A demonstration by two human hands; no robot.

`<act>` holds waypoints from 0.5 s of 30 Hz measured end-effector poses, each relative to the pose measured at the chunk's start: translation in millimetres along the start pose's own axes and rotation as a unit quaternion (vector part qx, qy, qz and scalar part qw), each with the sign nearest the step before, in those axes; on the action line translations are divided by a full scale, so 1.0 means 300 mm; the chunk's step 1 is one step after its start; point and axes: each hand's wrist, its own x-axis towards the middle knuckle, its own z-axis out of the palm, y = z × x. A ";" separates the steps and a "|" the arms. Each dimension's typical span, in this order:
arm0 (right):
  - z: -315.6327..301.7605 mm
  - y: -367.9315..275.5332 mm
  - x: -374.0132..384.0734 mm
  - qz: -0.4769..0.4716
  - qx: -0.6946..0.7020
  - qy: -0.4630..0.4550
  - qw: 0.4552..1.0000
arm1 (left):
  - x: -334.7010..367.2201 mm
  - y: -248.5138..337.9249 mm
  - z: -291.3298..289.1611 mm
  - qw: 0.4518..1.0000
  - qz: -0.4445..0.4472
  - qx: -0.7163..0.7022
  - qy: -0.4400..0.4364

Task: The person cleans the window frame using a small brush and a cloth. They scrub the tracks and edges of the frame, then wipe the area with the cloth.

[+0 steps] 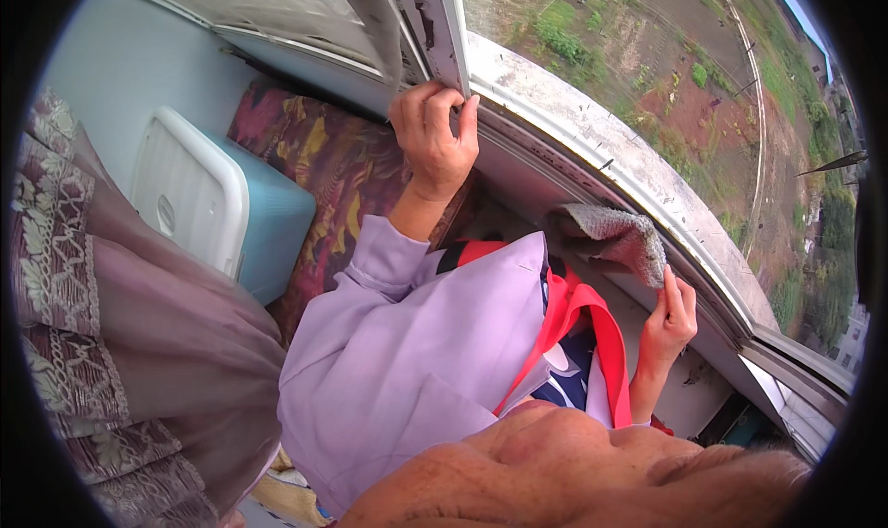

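The two hands are well apart along a white-framed window with peeling, dirt-marked paint. The left hand (435, 140) has its fingers and thumb hooked round the lower end of the white, chipped upright window sash (435, 29), while the right hand (668, 320) pinches one corner of a grey, nubbly-textured fabric cloth (615, 237) between thumb and fingers. That cloth sags in folds on the inner side of the grooved, whitish bottom window frame (573, 149), close against it; whether it presses on the frame cannot be told. To the left stands a light-blue, box-shaped plastic container (277, 218) with a white, round-cornered lid (190, 190) set on it, so its contents are hidden. It sits beside a dark red and purple fabric with a yellow leafy pattern (319, 158). A sheer mauve-brown curtain with lace bands (176, 278) hangs at the far left, and outside the window runs a pale, stained ledge (610, 140) above brown and green ground (684, 112).
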 end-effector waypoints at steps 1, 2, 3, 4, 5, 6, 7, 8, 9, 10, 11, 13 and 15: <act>-0.003 0.000 -0.003 0.004 -0.001 -0.002 1.000 | 0.005 -0.021 -0.004 1.000 -0.003 0.009 -0.001; -0.005 -0.001 -0.005 0.009 -0.002 -0.003 1.000 | 0.011 -0.043 -0.006 1.000 0.004 0.016 0.003; -0.005 -0.003 -0.003 0.004 -0.003 -0.002 1.000 | 0.018 -0.062 -0.008 1.000 0.008 0.018 0.001; -0.005 -0.006 0.001 -0.001 -0.004 -0.002 1.000 | 0.021 -0.076 -0.013 1.000 0.010 0.023 0.001; -0.003 -0.009 0.003 -0.007 -0.004 -0.002 1.000 | 0.023 -0.081 -0.015 1.000 0.006 0.021 0.003; -0.001 -0.008 0.002 -0.008 -0.004 -0.002 1.000 | 0.027 -0.085 -0.018 1.000 0.002 0.020 0.005; -0.002 -0.006 0.002 -0.008 -0.006 -0.002 1.000 | 0.030 -0.088 -0.017 1.000 -0.002 0.017 0.008; -0.001 -0.006 0.001 -0.009 -0.007 -0.001 1.000 | 0.031 -0.095 -0.017 1.000 -0.006 0.015 0.011; -0.001 -0.007 0.000 -0.009 -0.007 -0.001 1.000 | 0.033 -0.103 -0.017 1.000 -0.010 0.013 0.014; -0.001 -0.009 0.000 -0.008 -0.008 -0.001 1.000 | 0.035 -0.111 -0.018 1.000 -0.014 0.010 0.017; -0.001 -0.011 -0.001 -0.008 -0.008 0.000 1.000 | 0.037 -0.120 -0.022 0.999 -0.023 0.021 0.008; 0.001 -0.011 -0.004 -0.007 -0.004 0.003 1.000 | 0.046 -0.141 -0.023 1.000 -0.022 0.017 0.012; 0.003 -0.011 -0.006 -0.006 -0.004 0.006 1.000 | 0.047 -0.142 -0.021 0.999 -0.029 -0.002 0.013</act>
